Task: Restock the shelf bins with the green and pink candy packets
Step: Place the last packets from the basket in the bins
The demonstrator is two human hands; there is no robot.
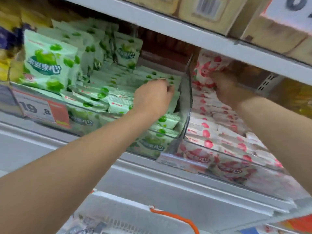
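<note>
Green candy packets (94, 92) fill the left clear bin; left hand (152, 97) curled flat over them, grasp unclear. Right hand (227, 88) grips pink candy packets (209, 65) at the right bin's back. Light, soft, slippery film; pinch sealed edges.

Retail shop, snack aisle. White metal shelf (185, 29) with more boxed stock on the tier above. Clear plastic bins (184, 105) sit side by side on the shelf, one full of identical green packets (50, 63), the next full of identical pink packets (219, 130). Price tag (42, 110) reading 19.8 clipped to the shelf edge, a second large price card (293, 9) top right.
</note>
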